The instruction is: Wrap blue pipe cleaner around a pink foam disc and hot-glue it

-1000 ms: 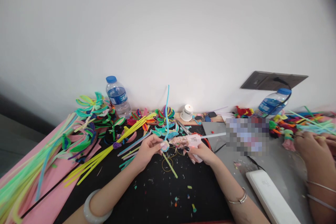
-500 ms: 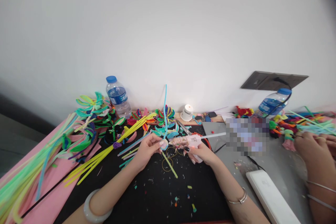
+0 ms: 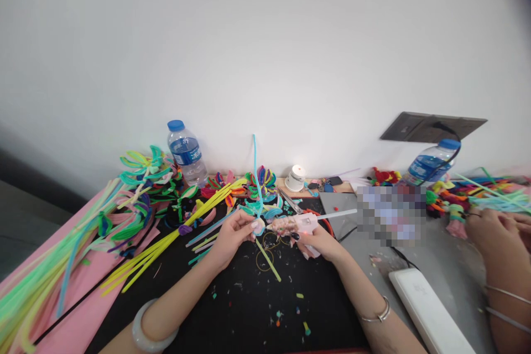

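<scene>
My left hand (image 3: 232, 239) pinches a light blue pipe cleaner (image 3: 258, 188) between thumb and fingers. Its lower end is wound into a small pale coil (image 3: 259, 226), while the long free end rises straight up toward the wall. In my right hand (image 3: 326, 244) is a pink glue gun (image 3: 296, 224), fingers wrapped round its handle. The gun points left, its nozzle close beside the coil; whether they touch I cannot tell. A clear glue stick (image 3: 338, 213) juts from its back. Beneath the hands, a yellow-green pipe cleaner (image 3: 269, 261) lies on the black mat (image 3: 249, 315).
Yellow pipe cleaners (image 3: 166, 243) and a large pastel bundle (image 3: 45, 271) lie left. Scissors (image 3: 289, 201) rest behind the glue gun. Water bottles (image 3: 185, 152) stand near the wall. A white power strip (image 3: 429, 310) lies right, near another person's hands (image 3: 493, 235). Scraps dot the mat.
The upright end of the blue pipe cleaner has swung slightly left, and its coil has turned a little in my left hand. My right hand and the glue gun have hardly moved.
</scene>
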`<move>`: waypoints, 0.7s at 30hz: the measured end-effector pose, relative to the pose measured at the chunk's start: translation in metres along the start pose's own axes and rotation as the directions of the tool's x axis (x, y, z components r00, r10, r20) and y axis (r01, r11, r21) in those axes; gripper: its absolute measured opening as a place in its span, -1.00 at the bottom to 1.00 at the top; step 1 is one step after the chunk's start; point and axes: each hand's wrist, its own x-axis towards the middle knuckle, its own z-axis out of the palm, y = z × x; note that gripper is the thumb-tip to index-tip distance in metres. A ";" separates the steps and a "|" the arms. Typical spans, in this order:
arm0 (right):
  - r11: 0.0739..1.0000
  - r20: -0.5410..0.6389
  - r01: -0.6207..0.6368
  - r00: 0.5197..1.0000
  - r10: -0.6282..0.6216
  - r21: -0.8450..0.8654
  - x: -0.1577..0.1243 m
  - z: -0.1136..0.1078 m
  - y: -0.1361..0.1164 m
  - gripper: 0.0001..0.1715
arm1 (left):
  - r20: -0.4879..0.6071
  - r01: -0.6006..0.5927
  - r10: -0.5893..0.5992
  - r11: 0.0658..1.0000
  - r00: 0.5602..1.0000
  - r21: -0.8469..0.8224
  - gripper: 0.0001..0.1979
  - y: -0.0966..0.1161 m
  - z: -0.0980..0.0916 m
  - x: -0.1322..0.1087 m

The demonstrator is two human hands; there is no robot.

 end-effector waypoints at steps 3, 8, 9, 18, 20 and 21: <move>1.000 0.001 0.017 1.000 -0.017 0.001 0.001 0.000 0.001 -0.62 | -0.003 -0.001 0.001 1.000 1.000 0.001 -0.79 0.001 0.000 0.000; 1.000 -0.002 0.022 1.000 -0.022 -0.003 0.001 0.000 0.002 -0.63 | -0.004 0.003 -0.003 1.000 1.000 -0.002 -0.78 0.000 0.000 0.000; 1.000 -0.001 0.023 1.000 -0.023 -0.004 0.002 0.000 0.002 -0.63 | -0.004 0.003 -0.003 1.000 1.000 -0.002 -0.78 0.000 0.000 0.000; 1.000 0.002 0.017 1.000 -0.017 -0.004 0.001 -0.001 0.002 -0.64 | 0.010 0.008 -0.008 1.000 1.000 0.006 -0.80 0.001 0.001 -0.001; 1.000 -0.003 0.014 1.000 -0.014 -0.001 0.001 -0.001 0.002 -0.64 | 0.017 0.001 -0.001 1.000 1.000 0.013 -0.81 0.001 0.001 0.000; 1.000 -0.007 0.013 1.000 -0.013 0.002 0.001 -0.001 0.002 -0.64 | 0.018 -0.003 0.002 1.000 1.000 0.016 -0.81 0.000 0.001 0.000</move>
